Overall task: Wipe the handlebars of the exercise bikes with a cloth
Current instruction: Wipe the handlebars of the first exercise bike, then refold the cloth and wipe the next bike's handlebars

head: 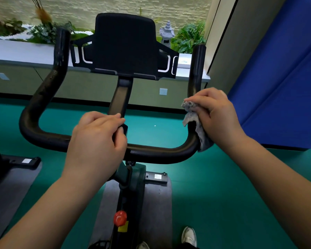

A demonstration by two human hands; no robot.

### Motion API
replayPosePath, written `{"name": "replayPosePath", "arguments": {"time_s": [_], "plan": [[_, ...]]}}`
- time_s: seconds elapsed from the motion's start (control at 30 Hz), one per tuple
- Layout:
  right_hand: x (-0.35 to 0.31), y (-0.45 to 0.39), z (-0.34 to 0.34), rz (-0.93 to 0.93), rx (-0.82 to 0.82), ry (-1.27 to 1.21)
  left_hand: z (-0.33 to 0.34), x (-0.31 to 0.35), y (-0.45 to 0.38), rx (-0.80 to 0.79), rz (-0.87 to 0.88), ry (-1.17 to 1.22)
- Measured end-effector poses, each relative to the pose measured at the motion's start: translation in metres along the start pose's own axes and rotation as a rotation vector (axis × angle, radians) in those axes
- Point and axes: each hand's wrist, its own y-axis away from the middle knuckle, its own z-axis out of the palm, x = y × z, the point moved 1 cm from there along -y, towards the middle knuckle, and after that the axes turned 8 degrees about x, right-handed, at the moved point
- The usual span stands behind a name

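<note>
The right hand [216, 112] is gripping a grey cloth [193, 119], its fingers curled round the cloth and round the right arm of the handlebar [160, 152], just where the bar is bending upward toward its right tip. The cloth is lying bunched between palm and bar, with a loose end hanging down past the bend. The left hand [97, 139] is clamping the middle of the handlebar, fingers and thumb wrapped over it beside the stem of the black screen holder [125, 45], apparently steadying the bike.

Judging by where the cloth is sitting, the wiping is under way on the right side only. The upright right tip above the hand, the centre under the left hand and the whole left arm, which is showing pale specks, look not yet wiped. A second bike [11, 162] is standing at the left edge, its handlebar out of view, so it too seems left to do.
</note>
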Motion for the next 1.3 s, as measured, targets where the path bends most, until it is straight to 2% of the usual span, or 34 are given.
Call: {"name": "replayPosePath", "arguments": {"time_s": [0.13,0.37,0.5,0.63,0.77,0.9,1.13,1.2,1.3], "plan": [[0.008,-0.01,0.002,0.029,-0.007,-0.007,0.001,0.011,0.0,-0.046,0.013,-0.016],[0.004,0.016,-0.013,0.183,-0.114,-0.259,0.007,0.043,0.001,-0.01,0.043,-0.016],[0.021,0.009,-0.017,0.168,-0.179,-0.387,0.015,0.08,-0.011,0.035,0.021,-0.006],[0.06,0.01,-0.032,0.132,-0.226,-0.477,0.033,0.137,-0.019,0.062,0.044,0.014],[0.123,0.005,-0.059,0.187,-0.215,-0.506,0.065,0.199,-0.024,0.104,0.067,0.038],[0.189,0.002,-0.079,0.233,-0.284,-0.5,0.116,0.254,-0.028,0.077,0.121,0.037],[0.271,-0.005,-0.095,0.321,-0.354,-0.511,0.201,0.289,-0.027,-0.163,-0.052,-0.037],[0.285,-0.011,-0.093,0.343,-0.352,-0.539,0.216,0.295,-0.035,-0.175,-0.122,0.006],[0.302,-0.023,-0.081,0.4,-0.371,-0.634,0.236,0.309,-0.061,-0.232,-0.301,0.197]]}}
